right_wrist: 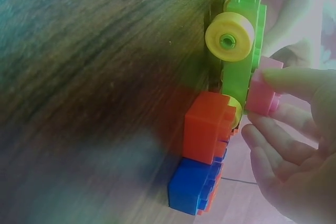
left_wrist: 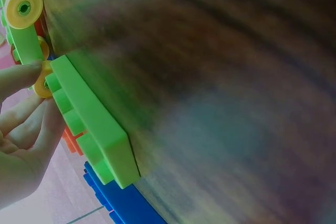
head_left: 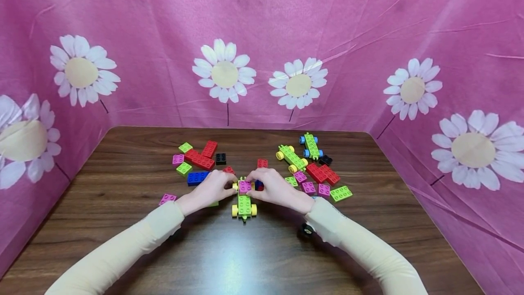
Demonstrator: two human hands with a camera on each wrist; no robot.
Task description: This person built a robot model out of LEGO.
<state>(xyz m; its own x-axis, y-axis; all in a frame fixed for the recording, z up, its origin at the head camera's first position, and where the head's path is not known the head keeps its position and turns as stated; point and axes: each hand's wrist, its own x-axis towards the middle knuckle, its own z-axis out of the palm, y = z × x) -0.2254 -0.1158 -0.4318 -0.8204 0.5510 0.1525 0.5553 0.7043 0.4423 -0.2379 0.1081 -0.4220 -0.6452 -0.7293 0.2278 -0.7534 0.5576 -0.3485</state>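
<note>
In the middle of the table stands a lime-green toy car base (head_left: 244,203) with yellow wheels, its length pointing toward me. A pink two-by-two brick (head_left: 244,187) sits over its far end. My right hand (head_left: 275,189) pinches that brick between thumb and fingers; the right wrist view shows the brick (right_wrist: 262,88) against the studded top of the base. From the other side, my left hand (head_left: 212,190) has its thumb and fingers around a far yellow wheel (left_wrist: 43,80). Beside the left fingers a lime-green brick (left_wrist: 100,124) lies on the table.
Left of the hands lie a blue brick (head_left: 198,178), red bricks (head_left: 199,159), a black brick (head_left: 221,159) and a pink brick (head_left: 167,199). Rightward are another yellow-wheeled base (head_left: 292,157), a blue-wheeled base (head_left: 311,145) and several bricks. A red brick (right_wrist: 206,127) stands near the right hand.
</note>
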